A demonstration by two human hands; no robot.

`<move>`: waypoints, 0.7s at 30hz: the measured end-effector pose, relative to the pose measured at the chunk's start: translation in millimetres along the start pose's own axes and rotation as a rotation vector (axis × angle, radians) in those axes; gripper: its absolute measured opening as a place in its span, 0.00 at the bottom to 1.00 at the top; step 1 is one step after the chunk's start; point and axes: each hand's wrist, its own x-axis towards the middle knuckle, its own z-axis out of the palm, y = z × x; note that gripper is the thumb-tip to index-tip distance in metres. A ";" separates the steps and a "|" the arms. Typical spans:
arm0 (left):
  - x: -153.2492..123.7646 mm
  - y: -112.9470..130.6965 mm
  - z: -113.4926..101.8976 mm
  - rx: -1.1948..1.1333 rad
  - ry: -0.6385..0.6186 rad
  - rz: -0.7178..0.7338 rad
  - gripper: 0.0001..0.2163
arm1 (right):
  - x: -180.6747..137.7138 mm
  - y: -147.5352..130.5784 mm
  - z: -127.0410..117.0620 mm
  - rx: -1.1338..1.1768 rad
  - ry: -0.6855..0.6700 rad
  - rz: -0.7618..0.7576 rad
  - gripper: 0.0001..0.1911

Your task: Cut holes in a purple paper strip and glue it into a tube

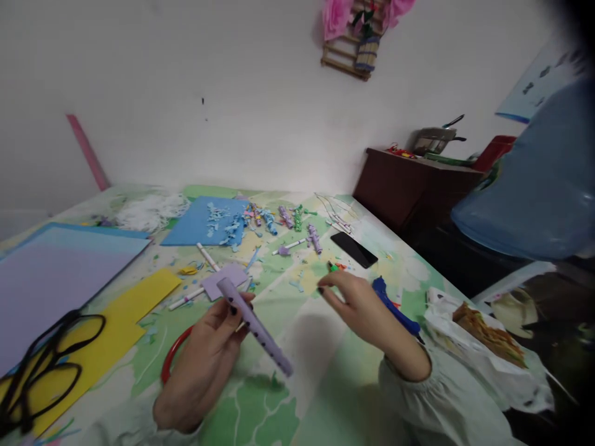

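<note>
My left hand (207,356) is closed around a light purple rolled tube (267,344) with dark spots along its side. The tube slants down to the right above the table. Raised over the middle of the table, my right hand (356,306) has thumb and forefinger drawn together at the tips; anything between them is too small to make out. Just beyond those fingers lies a small green and red item (333,267). A blue glue gun (395,310) rests by the right wrist. Behind the tube is a purple foam piece (225,279), and a red scissors handle (174,356) shows beside my left hand.
Yellow sheets (134,310), a purple sheet (56,266) and black-framed glasses (41,371) lie at left. Farther back are a blue sheet (186,226) with paper scraps, several fringed rolls (297,218) and a phone (354,249). Food in a white bag (446,334) sits at right.
</note>
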 end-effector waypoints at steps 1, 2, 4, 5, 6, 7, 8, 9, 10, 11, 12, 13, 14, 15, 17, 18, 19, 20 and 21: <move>1.1 4.2 4.5 -0.014 -0.015 0.045 0.15 | 2.4 -12.9 -0.3 0.088 -0.023 -0.098 0.11; 2.0 8.2 8.6 -0.022 -0.025 0.085 0.14 | 4.3 -23.9 0.8 0.293 -0.009 -0.205 0.12; 3.4 14.6 14.9 -0.027 -0.042 0.136 0.14 | 7.3 -39.1 7.3 0.550 -0.020 -0.312 0.12; 3.9 16.4 16.8 -0.026 -0.049 0.150 0.14 | 8.8 -43.1 12.5 0.663 -0.042 -0.335 0.12; 4.5 17.2 17.8 -0.021 -0.055 0.160 0.14 | 10.3 -44.9 18.7 0.772 -0.067 -0.320 0.12; 5.2 16.8 17.8 -0.014 -0.059 0.170 0.13 | 11.7 -45.0 25.5 0.904 -0.099 -0.282 0.13; 6.1 15.3 16.8 -0.002 -0.060 0.178 0.13 | 13.1 -43.9 32.5 1.045 -0.143 -0.234 0.14; 7.2 13.0 15.0 0.014 -0.058 0.181 0.13 | 14.1 -42.0 39.4 1.164 -0.205 -0.180 0.16; 8.3 10.2 12.4 0.032 -0.054 0.179 0.13 | 14.8 -39.8 45.6 1.255 -0.269 -0.137 0.17; 9.5 7.2 9.3 0.048 -0.052 0.175 0.13 | 15.1 -37.7 51.0 1.322 -0.321 -0.106 0.19; 10.5 4.4 6.0 0.064 -0.054 0.166 0.13 | 15.1 -35.8 55.3 1.366 -0.362 -0.089 0.19; 11.4 2.0 2.8 0.079 -0.061 0.157 0.14 | 14.9 -34.3 58.7 1.395 -0.386 -0.082 0.19; 12.0 0.3 0.0 0.092 -0.070 0.148 0.13 | 14.5 -33.2 61.1 1.416 -0.398 -0.078 0.19; 12.4 -0.9 -2.4 0.103 -0.079 0.141 0.13 | 14.1 -32.4 62.9 1.430 -0.408 -0.076 0.18; 12.9 -1.8 -5.5 0.121 -0.093 0.127 0.13 | 13.6 -31.4 65.2 1.442 -0.427 -0.059 0.18; 13.1 -1.9 -6.4 0.128 -0.096 0.120 0.13 | 13.5 -31.0 66.1 1.447 -0.437 -0.045 0.18; 13.3 -1.9 -6.9 0.133 -0.096 0.115 0.13 | 13.4 -30.5 67.1 1.451 -0.446 -0.032 0.18; 13.5 -2.0 -7.3 0.137 -0.092 0.111 0.13 | 13.5 -30.1 68.1 1.456 -0.456 -0.022 0.18; 13.8 -2.3 -7.6 0.141 -0.089 0.107 0.13 | 13.5 -29.6 69.2 1.462 -0.468 -0.020 0.18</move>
